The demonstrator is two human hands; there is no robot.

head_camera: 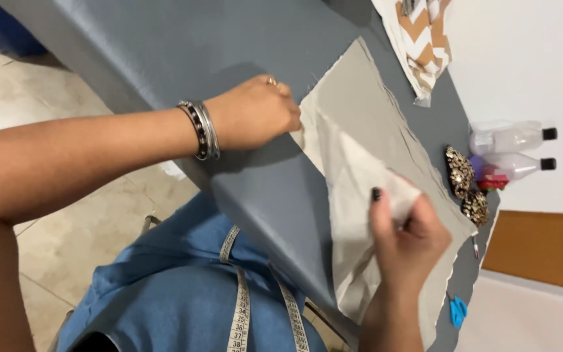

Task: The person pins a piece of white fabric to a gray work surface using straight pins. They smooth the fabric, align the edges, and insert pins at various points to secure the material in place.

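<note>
Tape measure [239, 306] hangs over my blue lap, nearest me. My right hand [406, 241] pinches a lifted corner of the beige cloth [366, 124], which lies spread on the grey table [184, 45]. My left hand [252, 114], curled, grips the cloth's left edge. Beyond: gold trim [461, 173], two plastic bottles [509, 150], chevron fabric [425, 32].

Left hand [254, 112] with bangles pinching the far edge of beige woven cloth [366, 111] on grey table [184, 45], right hand [406, 234] lifting a folded corner between its fingertips [376, 195], two clear plastic bottles [513, 151] beyond
</note>
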